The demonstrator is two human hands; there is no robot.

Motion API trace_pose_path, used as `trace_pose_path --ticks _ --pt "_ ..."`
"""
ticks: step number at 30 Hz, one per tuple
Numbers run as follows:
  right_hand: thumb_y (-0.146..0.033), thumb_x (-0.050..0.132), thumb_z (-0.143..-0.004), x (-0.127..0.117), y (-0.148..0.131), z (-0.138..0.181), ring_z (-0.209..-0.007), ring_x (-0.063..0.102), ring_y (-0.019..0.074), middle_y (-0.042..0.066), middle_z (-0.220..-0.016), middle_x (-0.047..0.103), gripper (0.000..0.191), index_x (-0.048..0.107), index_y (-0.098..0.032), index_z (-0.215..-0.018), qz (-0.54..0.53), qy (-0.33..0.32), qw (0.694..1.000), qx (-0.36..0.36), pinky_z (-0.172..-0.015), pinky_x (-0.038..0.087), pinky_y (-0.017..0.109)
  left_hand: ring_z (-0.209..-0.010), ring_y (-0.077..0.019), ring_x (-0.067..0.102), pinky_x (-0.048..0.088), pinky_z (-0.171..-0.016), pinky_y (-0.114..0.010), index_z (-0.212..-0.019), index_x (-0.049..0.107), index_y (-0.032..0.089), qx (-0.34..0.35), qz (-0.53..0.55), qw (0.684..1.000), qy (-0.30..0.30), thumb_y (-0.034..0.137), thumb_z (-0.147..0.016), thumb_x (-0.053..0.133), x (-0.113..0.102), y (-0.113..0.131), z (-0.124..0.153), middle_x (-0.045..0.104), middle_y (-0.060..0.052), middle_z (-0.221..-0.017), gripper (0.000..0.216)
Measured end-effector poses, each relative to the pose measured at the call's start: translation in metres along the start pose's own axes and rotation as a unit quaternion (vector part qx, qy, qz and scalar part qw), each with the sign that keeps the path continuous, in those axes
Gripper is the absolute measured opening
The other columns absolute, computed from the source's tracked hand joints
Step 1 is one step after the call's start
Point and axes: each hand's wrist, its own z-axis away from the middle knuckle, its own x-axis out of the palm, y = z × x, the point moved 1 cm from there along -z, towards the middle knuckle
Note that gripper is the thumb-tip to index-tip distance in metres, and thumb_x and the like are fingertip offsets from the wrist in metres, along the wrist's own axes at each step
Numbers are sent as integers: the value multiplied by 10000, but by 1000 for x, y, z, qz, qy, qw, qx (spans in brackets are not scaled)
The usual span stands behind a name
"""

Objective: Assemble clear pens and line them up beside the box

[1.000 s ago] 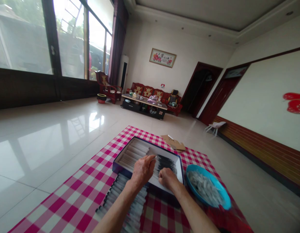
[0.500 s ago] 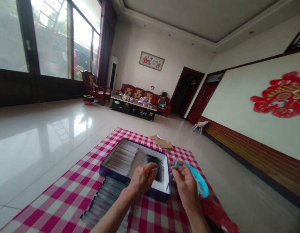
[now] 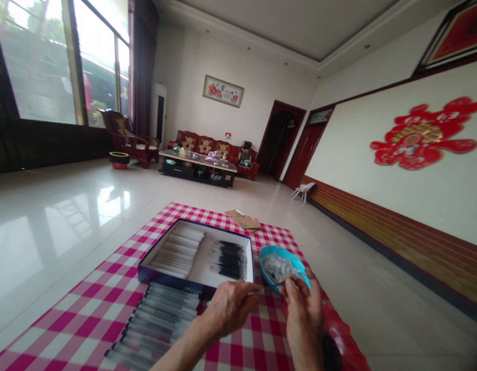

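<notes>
My left hand (image 3: 233,305) is closed in a pinch in front of the shallow box (image 3: 140,273). A thin dark rod (image 3: 276,284), pale toward the left hand, runs from its fingertips to my right hand (image 3: 305,304). The right fingers are pinched at the rod's other end, by the rim of a blue bowl (image 3: 262,252) full of small clear pieces (image 3: 277,267). Inside the box, pale tubes (image 3: 179,250) lie side by side at left, and black slender pieces (image 3: 231,259) at right. Clear tubes with dark ends (image 3: 157,319) are lined up in front of it.
The table wears a pink-and-white checked cloth (image 3: 87,314). Flat cardboard pieces (image 3: 244,220) lie at its far edge. A red plastic bag (image 3: 341,330) rests by my right forearm. Beyond stand a low table (image 3: 196,162), a red sofa (image 3: 180,140) and a small stool (image 3: 303,190).
My view has swung right. The right hand has come off the blue bowl's front, showing its contents. Both hands are lower against the box, with the rod now level between them.
</notes>
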Motion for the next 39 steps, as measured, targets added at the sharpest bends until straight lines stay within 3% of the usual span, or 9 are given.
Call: trace_pose_path --ticks 4,13,19,24,27,31,35,39 --pt "-393 682 -754 2 3 6 -780 619 157 17 -948 623 635 416 -254 -1314 -2 -15 1000 1 -685 528 273 -625 -134 607 395 -602 -202 -865 640 194 -4 -7 1000 -7 188 -900 454 1 1 0 621 -4 -657 189" --pt "-478 607 -793 11 10 18 -814 649 191 46 -886 683 353 609 -175 -975 18 -24 999 46 -725 536 301 -638 -135 597 392 -610 -210 -892 643 196 -13 7 1000 -7 204 -919 428 4 0 1 632 -11 -687 217" --pt "-465 613 -785 19 23 26 -719 645 182 29 -784 682 333 602 -172 -942 17 -65 995 69 -669 532 294 -647 -145 617 422 -613 -219 -980 637 176 -21 57 998 25 244 -936 379 11 -3 1 670 -46 -746 271" --pt "-440 534 -848 26 22 32 -759 631 178 43 -807 683 287 635 -173 -873 132 -125 983 -7 -691 513 271 -592 -141 616 426 -560 -211 -1088 605 152 -52 73 994 61 260 -922 395 16 -4 2 688 -49 -724 289" --pt "-378 468 -889 25 6 31 -859 630 186 68 -908 692 278 663 -180 -893 201 -167 962 -83 -779 499 279 -585 -136 616 426 -553 -204 -1117 604 156 -62 63 993 78 256 -917 397 17 -5 2 684 -38 -702 305" --pt "-283 493 -856 0 -18 13 -875 642 187 53 -931 702 225 682 -194 -939 288 -241 922 -96 -801 488 278 -599 -130 619 424 -558 -195 -1098 626 170 -52 58 994 82 248 -910 413 17 -6 3 677 -24 -691 295" --pt "-197 524 -778 -52 -25 -17 -873 651 205 45 -899 722 201 713 -211 -843 444 -277 850 -71 -829 465 294 -580 -126 610 425 -563 -195 -1062 638 176 -36 54 995 71 234 -904 418 18 -3 4 666 -14 -663 277" --pt "-152 557 -732 -91 -10 -31 -882 655 194 46 -924 731 234 729 -210 -879 561 -315 765 -18 -828 451 269 -588 -130 610 434 -580 -202 -1052 638 176 -27 49 996 64 226 -898 413 20 -2 5 664 -19 -668 277"
